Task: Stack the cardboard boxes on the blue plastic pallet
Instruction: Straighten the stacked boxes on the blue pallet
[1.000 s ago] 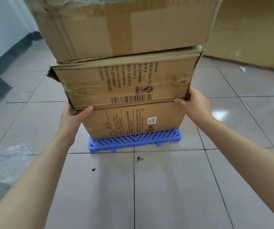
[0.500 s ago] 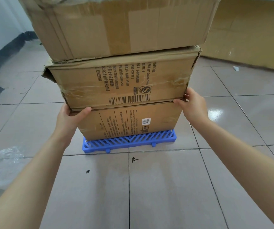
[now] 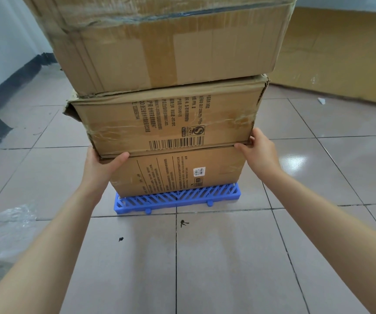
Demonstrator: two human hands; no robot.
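Observation:
Three cardboard boxes stand in a stack on the blue plastic pallet (image 3: 178, 198) on the tiled floor. The bottom box (image 3: 178, 171) rests on the pallet. Above it lies the middle box (image 3: 166, 121) with a barcode and printed text, its left flap torn open. The large top box (image 3: 166, 39) overhangs toward me. My left hand (image 3: 101, 168) grips the middle box's lower left corner, thumb on its front edge. My right hand (image 3: 259, 150) holds its lower right corner, fingers around the side.
A big flattened cardboard sheet (image 3: 341, 53) leans at the back right. Crumpled clear plastic film (image 3: 3, 232) lies on the floor at the left. A white wall with a dark base strip (image 3: 8, 85) runs along the left. Small dark specks dot the tiles in front of the pallet.
The view has tilted up slightly and shifted, showing more of the top box. Both hands stay on the middle box's lower corners; the stack looks unmoved.

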